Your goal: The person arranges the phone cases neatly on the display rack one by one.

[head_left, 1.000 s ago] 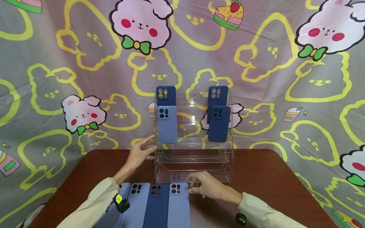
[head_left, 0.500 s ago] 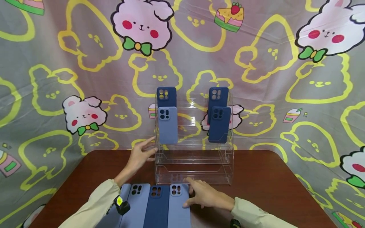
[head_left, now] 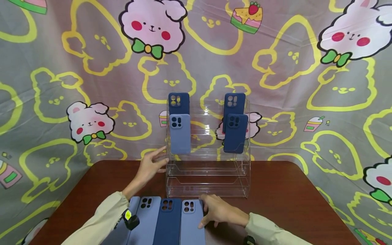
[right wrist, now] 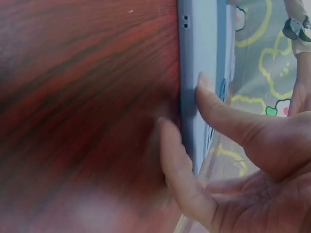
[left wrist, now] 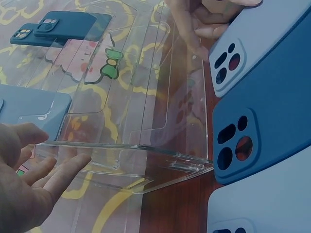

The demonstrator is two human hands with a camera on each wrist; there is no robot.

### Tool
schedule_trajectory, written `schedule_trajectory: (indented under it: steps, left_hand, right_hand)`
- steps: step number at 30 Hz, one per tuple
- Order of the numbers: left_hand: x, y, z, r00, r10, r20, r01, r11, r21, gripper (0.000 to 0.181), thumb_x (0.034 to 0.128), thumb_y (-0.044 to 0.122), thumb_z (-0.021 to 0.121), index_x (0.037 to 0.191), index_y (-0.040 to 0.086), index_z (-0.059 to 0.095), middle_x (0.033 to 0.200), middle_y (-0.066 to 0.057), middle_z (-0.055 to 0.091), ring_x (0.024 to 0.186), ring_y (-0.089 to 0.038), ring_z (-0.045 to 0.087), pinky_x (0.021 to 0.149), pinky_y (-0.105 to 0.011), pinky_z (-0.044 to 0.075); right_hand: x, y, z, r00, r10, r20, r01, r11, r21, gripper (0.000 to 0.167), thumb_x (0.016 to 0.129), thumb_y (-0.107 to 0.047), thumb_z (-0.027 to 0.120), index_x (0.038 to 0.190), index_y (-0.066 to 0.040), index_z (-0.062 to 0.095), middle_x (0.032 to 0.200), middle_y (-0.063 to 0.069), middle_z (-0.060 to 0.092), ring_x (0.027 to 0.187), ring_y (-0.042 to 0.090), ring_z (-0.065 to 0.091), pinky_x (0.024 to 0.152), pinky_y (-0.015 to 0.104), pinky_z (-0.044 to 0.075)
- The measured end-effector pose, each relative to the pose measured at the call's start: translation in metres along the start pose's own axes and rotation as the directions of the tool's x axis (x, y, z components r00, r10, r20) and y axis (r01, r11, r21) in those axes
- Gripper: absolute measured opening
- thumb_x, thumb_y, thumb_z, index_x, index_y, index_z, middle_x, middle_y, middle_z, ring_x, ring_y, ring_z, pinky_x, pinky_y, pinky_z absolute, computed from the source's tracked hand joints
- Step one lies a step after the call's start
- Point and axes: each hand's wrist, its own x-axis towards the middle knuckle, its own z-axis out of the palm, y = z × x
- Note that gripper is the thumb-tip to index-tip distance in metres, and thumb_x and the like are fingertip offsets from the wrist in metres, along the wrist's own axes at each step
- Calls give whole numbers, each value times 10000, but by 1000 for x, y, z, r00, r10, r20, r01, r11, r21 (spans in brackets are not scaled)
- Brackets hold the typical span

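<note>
In the head view, the left hand [head_left: 150, 167] is at the left side of a clear tiered acrylic display stand [head_left: 208, 191], fingers extended and loosely spread by its side panel. My right hand [head_left: 222, 210] grips the right edge of a light blue phone case [head_left: 192, 223] lying at the right end of a row. The right wrist view shows the thumb on top of this case [right wrist: 204, 43] and a finger at its edge by the tabletop. Beside it lie a dark blue phone case [head_left: 167, 221] and another light blue case [head_left: 145, 219].
On the stand's upper tiers, a light blue case [head_left: 180, 136] sits before a dark one [head_left: 183, 108] at left. Two dark blue cases [head_left: 235, 136] stand at right. A patterned cloth [head_left: 275, 136] hangs behind the brown wooden table [head_left: 281, 190].
The right hand has come down and left onto the rightmost light blue case and now grips its edge. That case has shifted slightly toward the front. The left hand stays by the stand.
</note>
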Motion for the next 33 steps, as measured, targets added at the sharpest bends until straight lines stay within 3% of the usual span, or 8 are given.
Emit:
schedule_trajectory:
  steps: [3, 6, 9, 14, 17, 21, 26, 33]
  left_hand:
    - [0, 0, 1, 1000, -5, -7, 5, 1000, 2, 590, 1007, 12, 666, 1566, 48, 481, 1461, -297, 575, 1183, -450, 682, 797, -394, 682]
    - [1, 0, 3, 1000, -4, 3, 4, 1000, -1, 591, 1011, 21, 665, 1571, 61, 478, 1470, -290, 571, 1193, -448, 677, 803, -390, 681]
    - [0, 1, 4, 1000, 10, 16, -10, 1000, -12, 588, 1018, 26, 661, 1574, 58, 472, 1479, -305, 554, 1207, -460, 664, 816, -406, 680]
    - [0, 1, 4, 999, 29, 31, -29, 999, -20, 584, 1017, 9, 656, 1570, 43, 471, 1479, -328, 540, 1186, -473, 669, 819, -425, 679]
    - [0, 1, 5, 999, 34, 30, -34, 999, -4, 586, 1015, 3, 657, 1569, 41, 472, 1468, -324, 552, 1169, -476, 675, 808, -412, 681]
    - [2, 1, 7, 999, 43, 22, -44, 999, 4, 587, 1012, -3, 658, 1568, 45, 476, 1463, -317, 560, 1171, -490, 668, 806, -409, 679]
    - [3, 1, 12, 998, 55, 43, -55, 998, -2, 585, 1014, 10, 663, 1566, 45, 475, 1471, -317, 553, 1167, -483, 676, 819, -414, 677]
    - [-4, 1, 3, 997, 70, 19, -70, 997, 13, 585, 1005, -25, 661, 1557, 17, 472, 1453, -342, 554, 1148, -493, 681, 787, -374, 681]
  right_hand:
    - [2, 9, 2, 1000, -17, -19, 17, 1000, 2, 1056, 680, -352, 977, 1467, 103, 439, 907, 68, 685, 478, 122, 631, 395, 274, 581]
    - [-4, 2, 0, 999, 0, -37, 2, 997, 73, 1076, 698, -244, 980, 1479, 164, 362, 865, 123, 657, 479, 169, 637, 402, 311, 591]
    - [-11, -7, -3, 998, 45, -37, -36, 977, 212, 913, 749, -62, 945, 1436, 158, 385, 861, 152, 631, 507, 214, 652, 438, 360, 620]
    - [-19, -11, -9, 994, 104, -27, -76, 857, 510, 528, 823, 180, 780, 1251, 70, 489, 797, 145, 623, 603, 228, 687, 551, 445, 671]
    - [-22, -8, -10, 994, 110, -17, -76, 780, 621, 468, 859, 195, 718, 1241, 65, 481, 790, 142, 656, 663, 235, 703, 621, 483, 682]
    - [-25, -3, -11, 994, 109, -14, -69, 718, 692, 465, 896, 138, 713, 1294, 52, 488, 855, 158, 702, 759, 243, 731, 695, 502, 686]
    - [-31, 0, -14, 994, 100, -49, -34, 692, 721, 487, 906, 98, 735, 1328, 50, 496, 887, 154, 713, 813, 236, 741, 718, 521, 682]
    - [-26, -13, -27, 997, -19, -69, 63, 690, 721, 485, 930, 106, 699, 1363, 76, 482, 913, 118, 706, 819, 225, 731, 709, 523, 680]
